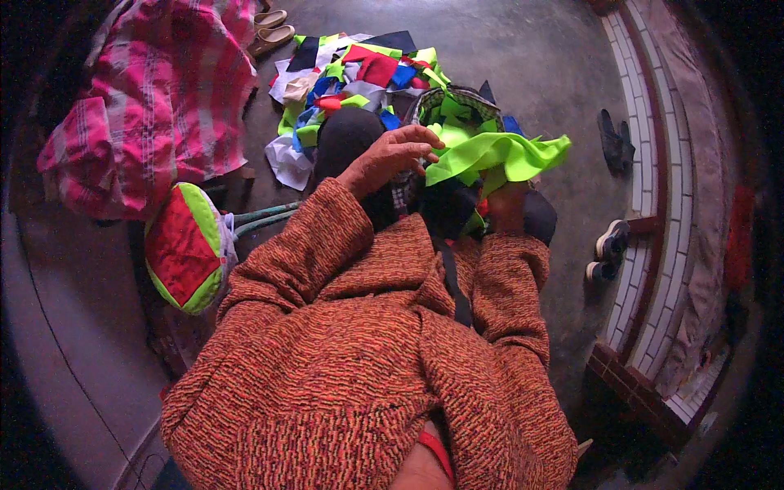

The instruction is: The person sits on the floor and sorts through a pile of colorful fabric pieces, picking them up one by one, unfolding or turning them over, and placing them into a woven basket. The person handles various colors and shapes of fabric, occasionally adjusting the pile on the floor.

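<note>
a red and green patchwork ball (189, 247) is seen at the left, apart from both hands. the left hand (390, 158) is closed in a narrow pinch on the edge of a neon green cloth (498, 155), which is draped over a bag of scraps (457, 110) ahead of the lap. the right hand (508, 206) is mostly hidden beneath that cloth; its grip cannot be told. the cloth could slip from so light a pinch, or neighbouring scraps from the pile (351, 73) could be dragged out.
</note>
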The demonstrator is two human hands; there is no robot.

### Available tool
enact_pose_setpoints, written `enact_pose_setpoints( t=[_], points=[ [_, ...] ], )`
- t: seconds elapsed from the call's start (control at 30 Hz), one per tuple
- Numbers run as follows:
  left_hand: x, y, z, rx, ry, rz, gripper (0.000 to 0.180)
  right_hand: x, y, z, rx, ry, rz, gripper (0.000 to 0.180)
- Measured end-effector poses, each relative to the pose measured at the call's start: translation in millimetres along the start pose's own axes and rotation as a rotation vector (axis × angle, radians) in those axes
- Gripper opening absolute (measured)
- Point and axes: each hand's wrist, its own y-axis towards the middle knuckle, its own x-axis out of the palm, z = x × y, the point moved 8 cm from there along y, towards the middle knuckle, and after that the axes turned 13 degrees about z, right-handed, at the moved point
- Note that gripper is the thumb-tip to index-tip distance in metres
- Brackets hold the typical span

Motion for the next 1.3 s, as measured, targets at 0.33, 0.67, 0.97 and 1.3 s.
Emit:
enact_pose_setpoints(
  t=[0.33,0.67,0.97,1.3],
  points=[
    [-6,0,-6,-0.034,-0.024,0.044,0.025,23,-37,-72,-0.047,0.068,0.053,0.041],
    [-7,5,-9,-0.039,-0.167,0.015,0.025,-63,19,7,-0.1,-1.013,-0.059,0.035],
    [-22,-7,12,0.062,-0.379,0.017,0.03,-36,-28,98,-0.332,-1.684,-0.436,0.069],
    [-42,-33,47,0.23,-0.651,-0.086,0.043,-27,-66,155,-0.785,-2.091,-0.897,0.051]
  ],
)
